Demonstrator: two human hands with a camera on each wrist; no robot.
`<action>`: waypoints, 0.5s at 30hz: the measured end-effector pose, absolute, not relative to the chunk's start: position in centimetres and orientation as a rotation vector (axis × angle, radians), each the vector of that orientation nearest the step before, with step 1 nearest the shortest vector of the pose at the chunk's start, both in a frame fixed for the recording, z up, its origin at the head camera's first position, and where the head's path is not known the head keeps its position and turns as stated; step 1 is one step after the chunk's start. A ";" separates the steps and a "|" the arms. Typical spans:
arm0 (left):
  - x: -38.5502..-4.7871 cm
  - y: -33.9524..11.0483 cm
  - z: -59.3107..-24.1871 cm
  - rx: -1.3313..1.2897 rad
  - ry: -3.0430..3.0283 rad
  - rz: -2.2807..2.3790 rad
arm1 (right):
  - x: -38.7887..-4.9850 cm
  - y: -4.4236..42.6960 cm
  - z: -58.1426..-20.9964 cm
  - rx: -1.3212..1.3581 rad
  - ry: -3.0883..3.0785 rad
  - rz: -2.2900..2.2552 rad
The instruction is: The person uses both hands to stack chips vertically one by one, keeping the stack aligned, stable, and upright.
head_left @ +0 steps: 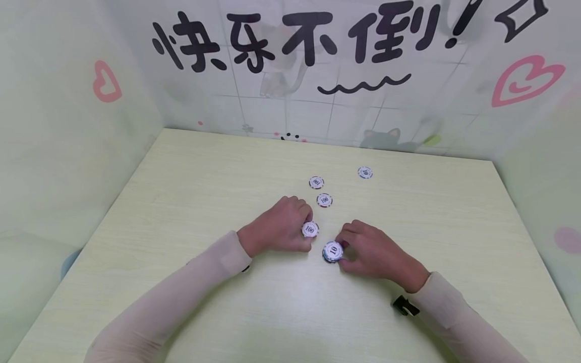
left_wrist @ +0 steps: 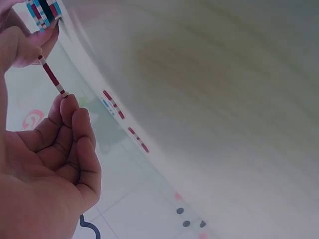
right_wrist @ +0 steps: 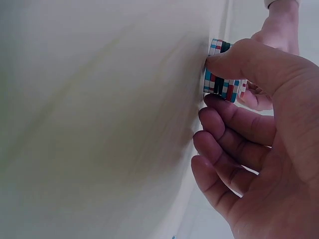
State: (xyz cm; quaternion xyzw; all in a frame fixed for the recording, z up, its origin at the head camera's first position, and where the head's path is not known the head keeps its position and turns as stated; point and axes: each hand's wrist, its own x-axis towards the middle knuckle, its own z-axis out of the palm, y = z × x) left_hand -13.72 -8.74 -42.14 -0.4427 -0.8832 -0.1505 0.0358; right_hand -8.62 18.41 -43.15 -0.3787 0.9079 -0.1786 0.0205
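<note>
In the head view my left hand (head_left: 285, 225) pinches a single white poker chip (head_left: 310, 230) marked 100. The left wrist view shows this red-edged chip (left_wrist: 53, 76) edge-on between thumb and fingertips, clear of the table. My right hand (head_left: 369, 248) grips a stack of poker chips (head_left: 333, 251) with a chip marked 10 on top. Seen from the right wrist, the stack (right_wrist: 219, 84) has blue, red, white and dark edges and stands at the table surface, thumb on one side and index finger on the other. The two hands are close together but apart.
Two chips marked 100, a farther chip (head_left: 316, 182) and a nearer chip (head_left: 324, 200), lie flat beyond the hands. A chip marked 10 (head_left: 365, 172) lies farther back to the right. Printed panels (head_left: 290, 101) wall in the pale table (head_left: 204, 176) at the back and sides.
</note>
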 end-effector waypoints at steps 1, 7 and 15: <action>-13.6 -8.6 -42.1 -1.366 -2.710 -0.459 | -8.6 18.4 -43.2 -1.175 2.818 -0.552; -13.0 -8.1 -42.1 -1.428 -2.656 -0.460 | -8.6 18.5 -43.2 -1.184 2.824 -0.544; -12.5 -7.4 -41.9 -1.520 -2.635 -0.504 | -8.7 18.5 -43.4 -1.208 2.815 -0.579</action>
